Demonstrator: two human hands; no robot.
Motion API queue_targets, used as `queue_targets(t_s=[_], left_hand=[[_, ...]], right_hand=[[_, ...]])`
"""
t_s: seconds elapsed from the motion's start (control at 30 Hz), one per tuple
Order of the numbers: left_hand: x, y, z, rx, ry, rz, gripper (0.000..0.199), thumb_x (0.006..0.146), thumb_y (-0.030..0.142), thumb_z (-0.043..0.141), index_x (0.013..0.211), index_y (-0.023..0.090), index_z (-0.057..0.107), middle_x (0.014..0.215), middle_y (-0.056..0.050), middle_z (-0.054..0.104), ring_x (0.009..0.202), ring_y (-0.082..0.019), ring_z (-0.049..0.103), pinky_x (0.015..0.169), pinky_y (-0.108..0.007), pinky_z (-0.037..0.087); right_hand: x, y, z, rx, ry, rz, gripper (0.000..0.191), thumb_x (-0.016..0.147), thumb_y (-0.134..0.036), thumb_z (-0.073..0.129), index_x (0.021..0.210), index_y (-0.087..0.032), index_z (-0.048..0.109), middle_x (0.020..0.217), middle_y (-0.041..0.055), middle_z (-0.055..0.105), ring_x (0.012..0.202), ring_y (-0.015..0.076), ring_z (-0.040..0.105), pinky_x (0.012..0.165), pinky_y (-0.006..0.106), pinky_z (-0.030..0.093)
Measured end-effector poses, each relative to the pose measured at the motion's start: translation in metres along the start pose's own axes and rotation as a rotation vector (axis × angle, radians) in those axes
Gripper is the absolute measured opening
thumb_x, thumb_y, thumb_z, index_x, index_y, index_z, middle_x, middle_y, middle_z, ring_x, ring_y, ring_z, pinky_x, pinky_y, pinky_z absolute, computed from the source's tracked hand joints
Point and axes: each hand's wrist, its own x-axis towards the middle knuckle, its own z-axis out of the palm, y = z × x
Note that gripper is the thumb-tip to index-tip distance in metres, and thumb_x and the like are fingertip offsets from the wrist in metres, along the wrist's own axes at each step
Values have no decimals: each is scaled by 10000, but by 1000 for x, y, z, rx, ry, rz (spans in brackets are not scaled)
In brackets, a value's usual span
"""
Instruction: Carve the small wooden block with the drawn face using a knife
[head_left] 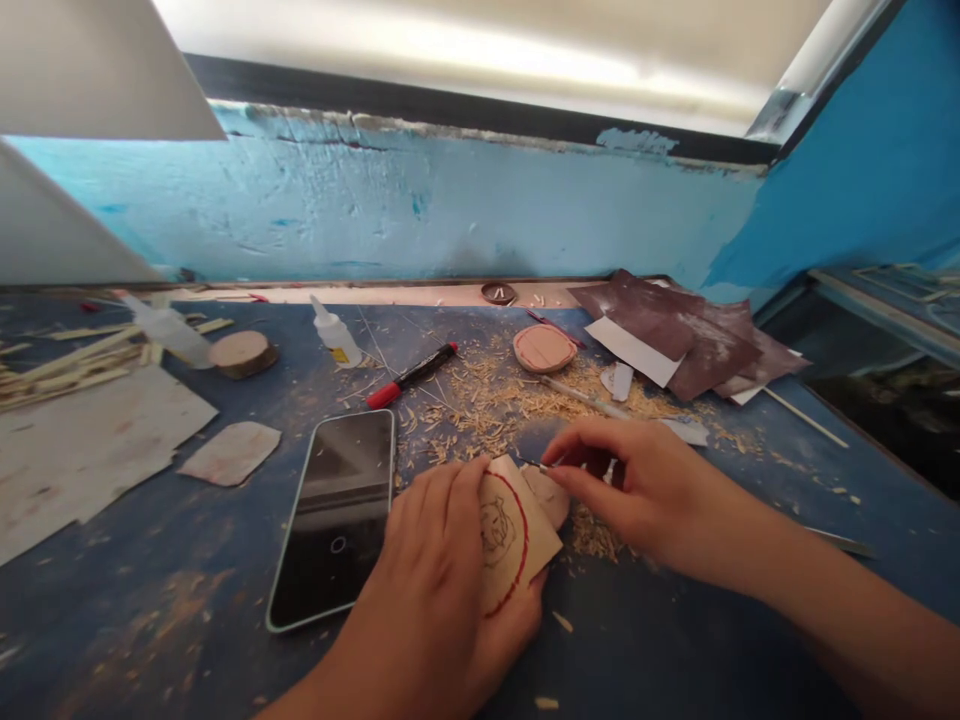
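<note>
My left hand [442,560] is closed round a small square wooden board [534,530], with fingers over its left side and the thumb along the lower edge. A red curved line and a dark line drawing mark the board's face. My right hand [630,490] is closed in a pinch on a thin, dark-tipped tool [536,465], its tip at the board's upper corner. Most of the tool is hidden by the fingers, so its kind is unclear. Beneath the board's right side lies a pale flat piece [553,497]. Just left of my left hand is a smartphone [337,510].
Wood shavings [487,400] litter the blue table [210,540]. Behind my hands lie a red-capped marker [412,375], a glue bottle [335,338], a wooden disc [544,347] with a red outline and brown sandpaper sheets [675,330]. Wood strips [67,360] are piled left.
</note>
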Motion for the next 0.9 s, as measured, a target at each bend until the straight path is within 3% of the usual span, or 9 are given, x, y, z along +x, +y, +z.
queue_targets(t_s=[0.23,0.47,0.67,0.9], left_hand=[[9,-1,-11,-225,75,-197,835,793,383,742,1481,257,286,1363,-160,547,1175,-340,655,961,-510,606],[4,-9,-8,-257,149,-202,959,734,375,771,1525,297,234,1373,-157,541,1105,-342,690,917,-536,629],[8,-9,-8,-221,139,-227,928,771,389,770,1525,277,241,1341,-144,575,1097,-313,705,943,-491,624],[9,-9,-8,-219,174,-211,911,770,434,781,1515,274,281,1311,-120,611,1037,-286,734,896,-434,646]], right_hand=[[-6,13,-3,88,8,41,140,982,-318,643,1069,-269,741,781,-20,701,658,138,615,554,247,471],[-12,9,-1,180,34,-31,206,967,-269,656,1159,-313,715,847,-16,702,704,145,658,571,241,532],[-18,7,0,173,51,-138,333,1021,-251,567,1293,-387,702,1161,22,751,996,204,728,667,266,588],[-22,11,-4,233,-39,-196,417,1055,-284,494,1425,-420,629,1281,54,690,1160,258,688,744,307,619]])
